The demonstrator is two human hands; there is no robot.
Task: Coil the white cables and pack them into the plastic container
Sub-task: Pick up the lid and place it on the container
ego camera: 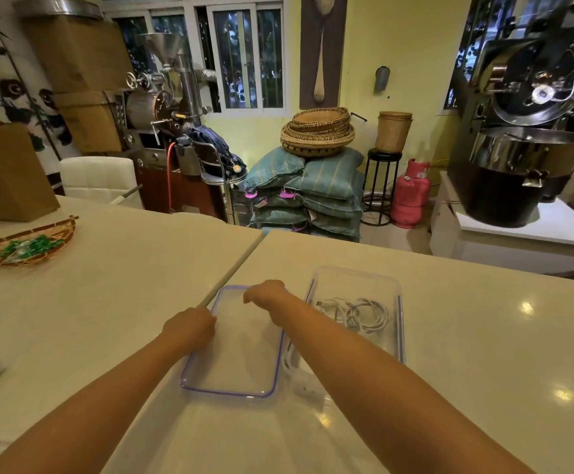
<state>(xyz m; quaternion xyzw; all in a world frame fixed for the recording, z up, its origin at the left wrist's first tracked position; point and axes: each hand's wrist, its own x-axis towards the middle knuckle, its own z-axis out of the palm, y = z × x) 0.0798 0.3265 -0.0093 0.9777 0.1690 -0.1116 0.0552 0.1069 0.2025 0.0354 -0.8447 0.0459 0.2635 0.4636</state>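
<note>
A clear plastic container [395,295] stands on the cream table with coiled white cables [364,314] lying inside it. To its left lies the flat clear lid [234,364] with a purple rim. My left hand [190,326] grips the lid's left edge, fingers curled over it. My right hand [266,294] rests on the lid's far edge with fingers bent down onto it. My right forearm crosses in front of the container's near left corner. A white plug or adapter [308,388] lies just in front of the container.
A woven basket [22,248] with green items sits at the table's left, a brown paper bag [8,172] behind it. A seam [241,261] splits the two tabletops. Beyond the table are stacked sacks, a pink gas cylinder [410,193] and roasting machines.
</note>
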